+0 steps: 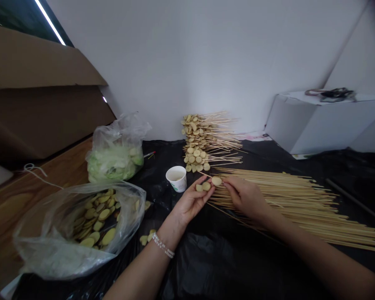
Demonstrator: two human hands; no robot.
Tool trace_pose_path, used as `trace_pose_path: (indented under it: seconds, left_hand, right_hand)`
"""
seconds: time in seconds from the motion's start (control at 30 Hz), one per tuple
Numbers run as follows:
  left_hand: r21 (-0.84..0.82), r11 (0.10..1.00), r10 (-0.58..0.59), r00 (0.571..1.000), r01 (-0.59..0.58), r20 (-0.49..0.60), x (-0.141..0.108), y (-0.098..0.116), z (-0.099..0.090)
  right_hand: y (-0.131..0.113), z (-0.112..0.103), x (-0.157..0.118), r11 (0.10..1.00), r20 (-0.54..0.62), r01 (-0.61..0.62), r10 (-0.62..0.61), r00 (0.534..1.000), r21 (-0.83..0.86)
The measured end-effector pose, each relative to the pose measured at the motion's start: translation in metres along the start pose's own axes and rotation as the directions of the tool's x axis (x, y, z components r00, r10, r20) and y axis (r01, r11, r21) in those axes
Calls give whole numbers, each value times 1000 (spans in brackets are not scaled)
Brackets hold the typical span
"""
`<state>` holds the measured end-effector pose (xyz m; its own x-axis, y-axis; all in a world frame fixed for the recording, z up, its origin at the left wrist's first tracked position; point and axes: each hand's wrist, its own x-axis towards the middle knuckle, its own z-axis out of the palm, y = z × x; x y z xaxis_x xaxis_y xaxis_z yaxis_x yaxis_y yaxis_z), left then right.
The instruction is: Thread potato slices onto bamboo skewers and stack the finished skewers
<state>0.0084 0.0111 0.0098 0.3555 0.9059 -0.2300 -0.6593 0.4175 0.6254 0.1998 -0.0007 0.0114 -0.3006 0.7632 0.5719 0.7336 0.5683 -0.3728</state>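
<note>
Several pale potato slices [202,187] lie in the curled fingers of my left hand [189,202], which wears a beaded bracelet. My right hand [245,196] pinches a thin bamboo skewer, mostly hidden by the fingers; its thin end [203,173] shows up and to the left. On that skewer, between the two hands, sits one round potato slice [216,181]. Just beyond my left hand stands a white paper cup [176,179]. A wide spread of bare bamboo skewers [300,204] lies under and right of my right hand.
Finished potato skewers [196,146] are stacked against the wall. On the left, an open plastic bag [124,237] holds potato slices; a bag of green vegetables [114,160] stands behind it. Black plastic sheeting [206,266] covers the surface. A white box [300,121] is at right.
</note>
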Motion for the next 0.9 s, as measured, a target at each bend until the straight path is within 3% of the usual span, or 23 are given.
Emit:
trace_pose_path:
  seconds: [0.43, 0.67, 0.9]
  left_hand:
    - [0, 999, 32, 996, -32, -78, 4, 3, -1]
    - [-28, 999, 37, 988, -42, -149, 6, 3, -4]
    - [-75, 995, 47, 982, -61, -183, 8, 3, -6]
  right_hand:
    - [4, -4, 4, 994, 54, -86, 82, 995, 73]
    - [14, -11, 8, 998, 67, 19, -23, 997, 64]
    - [18, -14, 8, 1000, 125, 19, -18, 992, -1]
